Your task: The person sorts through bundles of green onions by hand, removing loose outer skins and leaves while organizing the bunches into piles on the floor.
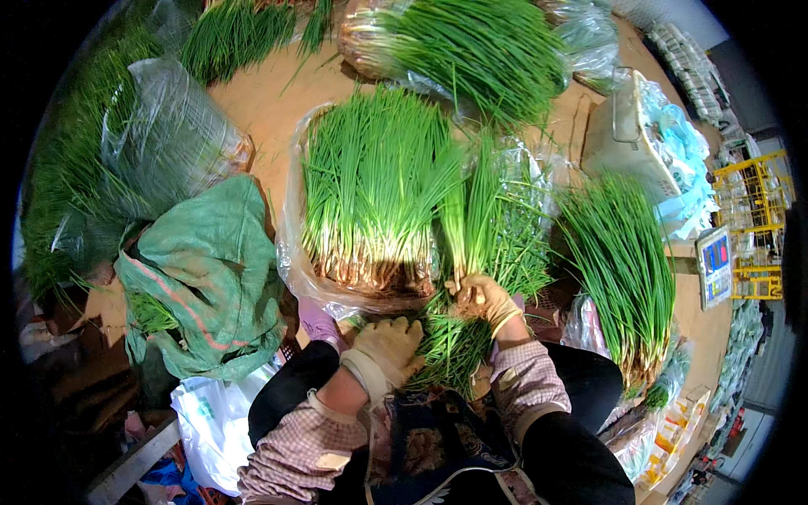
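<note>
My right hand point(483, 302), in a dirty tan glove, is closed around the root end of a small bunch of green onions point(468, 221), whose leaves point away from me. My left hand point(390, 346), gloved the same way, rests palm down with fingers spread over loose green leaves point(451, 353) near my lap; nothing shows in it, though its palm is hidden. Just beyond it, a wide row of green onions point(372, 208) lies in a clear plastic bag point(287, 252), brown roots towards me. Trimmed leaves point(521, 252) lie to the right of the held bunch.
Left are a green woven sack point(208, 271) and a plastic-wrapped bundle point(170, 132). A large onion bundle point(467, 50) lies at the back, another point(622, 271) stands right. Further right are a pale crate point(622, 136) with blue bags, a digital scale point(716, 268) and yellow racks point(757, 221).
</note>
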`<state>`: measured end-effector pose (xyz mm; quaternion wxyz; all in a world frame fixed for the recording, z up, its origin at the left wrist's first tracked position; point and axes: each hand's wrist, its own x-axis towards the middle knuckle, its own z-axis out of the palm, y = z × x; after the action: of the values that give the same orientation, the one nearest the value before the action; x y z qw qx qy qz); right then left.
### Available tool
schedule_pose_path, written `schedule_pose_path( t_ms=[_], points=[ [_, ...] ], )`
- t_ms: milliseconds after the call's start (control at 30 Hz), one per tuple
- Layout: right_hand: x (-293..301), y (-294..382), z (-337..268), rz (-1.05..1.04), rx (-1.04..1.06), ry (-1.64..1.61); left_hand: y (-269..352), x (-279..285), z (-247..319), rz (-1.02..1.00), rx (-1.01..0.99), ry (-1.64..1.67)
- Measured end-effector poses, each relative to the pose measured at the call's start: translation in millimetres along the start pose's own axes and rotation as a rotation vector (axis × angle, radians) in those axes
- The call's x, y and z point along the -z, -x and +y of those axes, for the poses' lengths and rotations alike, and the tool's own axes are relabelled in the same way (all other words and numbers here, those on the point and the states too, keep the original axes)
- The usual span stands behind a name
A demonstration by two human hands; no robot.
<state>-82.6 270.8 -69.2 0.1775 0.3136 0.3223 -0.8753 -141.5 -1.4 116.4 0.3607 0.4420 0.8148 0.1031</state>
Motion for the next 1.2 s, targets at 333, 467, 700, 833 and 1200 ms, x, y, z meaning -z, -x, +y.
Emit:
schedule_pose_path(
  t_ms=[333,467,700,833,1200],
  points=[
    [-122,138,-20,-0.213,0.172,0.059,-6,-18,-8,0.216,-0.085,0.379],
    [-143,159,7,-0.295,0.134,0.032,-12,-52,16,0.343,-0.172,1.134],
    [-122,158,59,-0.105,0.338,0.813,-7,-112,39,0.238,-0.390,1.877],
    [-119,174,52,-0.234,0.210,0.782,9,-119,51,0.225,-0.284,1.750],
    [-131,201,41,-0.152,0.310,1.335,22,-175,30,0.127,-0.425,2.007]
  ],
)
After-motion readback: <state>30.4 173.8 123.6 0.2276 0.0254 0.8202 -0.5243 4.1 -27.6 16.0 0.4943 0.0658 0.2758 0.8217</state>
